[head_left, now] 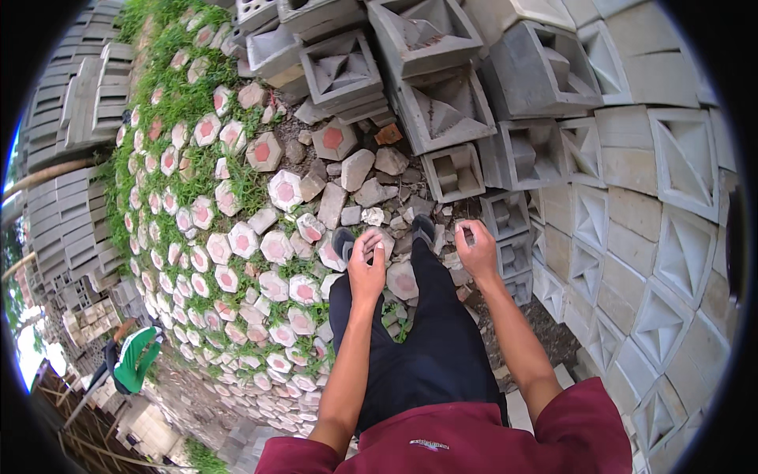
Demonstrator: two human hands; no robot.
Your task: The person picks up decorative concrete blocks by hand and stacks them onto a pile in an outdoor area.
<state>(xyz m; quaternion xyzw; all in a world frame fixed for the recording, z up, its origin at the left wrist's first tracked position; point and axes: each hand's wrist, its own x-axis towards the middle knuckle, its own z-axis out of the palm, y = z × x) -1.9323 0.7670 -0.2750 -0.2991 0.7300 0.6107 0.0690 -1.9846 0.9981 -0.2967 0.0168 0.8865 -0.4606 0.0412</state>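
Note:
My left hand (367,259) hovers in front of my left shoe (343,242), over the paving. Its fingers are loosely bent and apart from the thumb, with nothing in them. To the right, my right hand (477,249) is half curled, leaving a gap between thumb and fingers, and it too holds nothing. A small square hollow concrete block (453,174) stands just beyond my right hand. Broken stones and rubble (357,171) lie ahead of both shoes. Hexagonal pavers (276,247) with reddish centres cover the ground to the left.
Stacked ventilation blocks (446,108) rise ahead, and a wall of patterned blocks (671,158) runs along the right. Grass (249,186) grows between the pavers. More grey blocks (59,209) are piled at far left. A person in green (136,359) bends over at lower left.

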